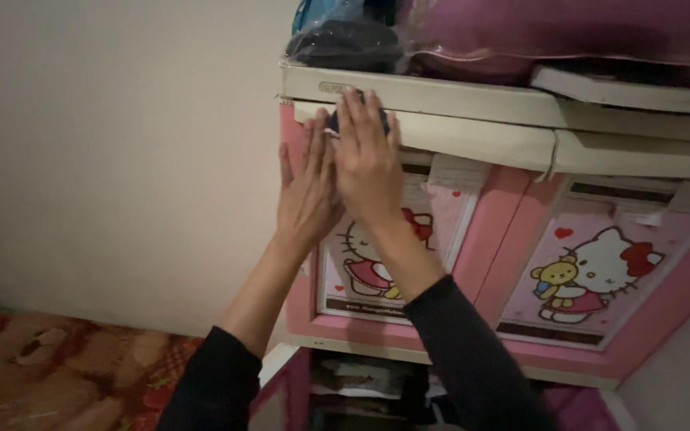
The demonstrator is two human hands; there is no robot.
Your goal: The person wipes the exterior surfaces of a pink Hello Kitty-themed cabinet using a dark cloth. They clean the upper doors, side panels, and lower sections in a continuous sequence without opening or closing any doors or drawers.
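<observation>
Hands press flat, fingers spread, against the cream top edge of a pink cabinet (513, 207): the left hand (307, 187) just beside the right hand (367, 156). A small dark thing (335, 121) sits under the right fingertips, against the cabinet's left door (441, 199); bags (345, 40) lie on top.
</observation>
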